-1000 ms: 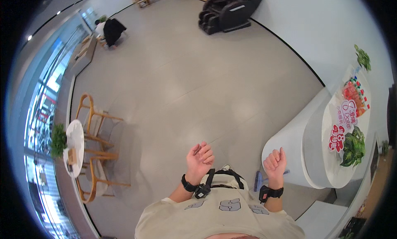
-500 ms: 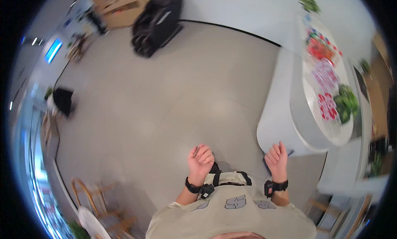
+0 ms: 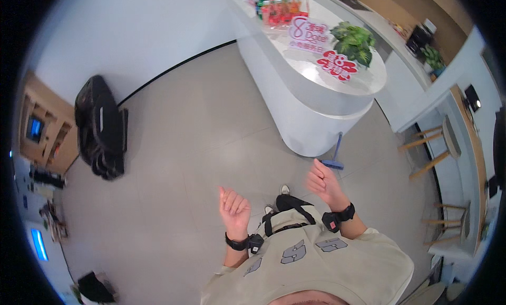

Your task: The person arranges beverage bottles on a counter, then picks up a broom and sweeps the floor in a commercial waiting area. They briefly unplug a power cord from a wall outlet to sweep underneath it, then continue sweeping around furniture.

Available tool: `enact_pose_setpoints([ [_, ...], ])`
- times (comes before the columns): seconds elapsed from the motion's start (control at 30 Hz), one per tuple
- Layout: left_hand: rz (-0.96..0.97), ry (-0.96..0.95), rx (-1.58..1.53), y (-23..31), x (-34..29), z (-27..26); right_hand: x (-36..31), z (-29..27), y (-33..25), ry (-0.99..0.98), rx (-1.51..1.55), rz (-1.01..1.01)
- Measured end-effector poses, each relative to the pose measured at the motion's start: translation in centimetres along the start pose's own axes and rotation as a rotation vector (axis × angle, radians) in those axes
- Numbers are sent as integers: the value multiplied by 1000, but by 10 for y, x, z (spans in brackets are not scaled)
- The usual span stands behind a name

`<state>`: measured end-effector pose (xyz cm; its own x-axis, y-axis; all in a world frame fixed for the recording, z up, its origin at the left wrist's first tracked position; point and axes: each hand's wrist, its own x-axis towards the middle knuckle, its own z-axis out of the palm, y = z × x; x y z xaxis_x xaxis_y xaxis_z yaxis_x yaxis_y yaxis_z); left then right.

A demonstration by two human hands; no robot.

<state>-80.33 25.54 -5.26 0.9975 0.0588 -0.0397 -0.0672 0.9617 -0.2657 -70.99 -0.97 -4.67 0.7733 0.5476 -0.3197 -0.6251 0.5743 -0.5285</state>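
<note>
My left hand (image 3: 234, 208) is held up in front of my body, its fingers curled in toward the palm and the thumb pointing up. At about the same height, my right hand (image 3: 323, 185) is also loosely closed, slightly blurred at the fingertips. Nothing shows in either hand, and neither touches anything. Each wrist wears a black strap with a small black device: the left device (image 3: 255, 244) and the right device (image 3: 331, 221). Closest to my right hand, beyond it on the floor, is a blue broom (image 3: 333, 163) with its handle rising beside the white counter (image 3: 311, 115).
On the counter stand several drink bottles (image 3: 282, 10), pink and red signs (image 3: 337, 65) and a leafy green plant (image 3: 352, 41). A dark massage chair (image 3: 101, 128) stands at the left wall. Stools (image 3: 440, 147) line a wooden ledge (image 3: 466, 126) at right.
The view has swung right, so the counter now lies ahead and the massage chair further left. Both hands stay raised and curled. The broom and right-hand stools show more clearly.
</note>
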Motion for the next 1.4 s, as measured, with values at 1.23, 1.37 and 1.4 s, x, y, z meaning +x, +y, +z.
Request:
enact_pose_setpoints([
  [1.23, 145, -668, 1913, -106, 614, 25, 212, -89, -261, 1150, -1041, -1065],
  [1.37, 87, -798, 1974, -121, 687, -5, 242, -104, -263, 1386, -1065, -1040],
  [1.4, -30, -795, 1956, -117, 701, -12, 251, -107, -264, 1426, -1050, -1055],
])
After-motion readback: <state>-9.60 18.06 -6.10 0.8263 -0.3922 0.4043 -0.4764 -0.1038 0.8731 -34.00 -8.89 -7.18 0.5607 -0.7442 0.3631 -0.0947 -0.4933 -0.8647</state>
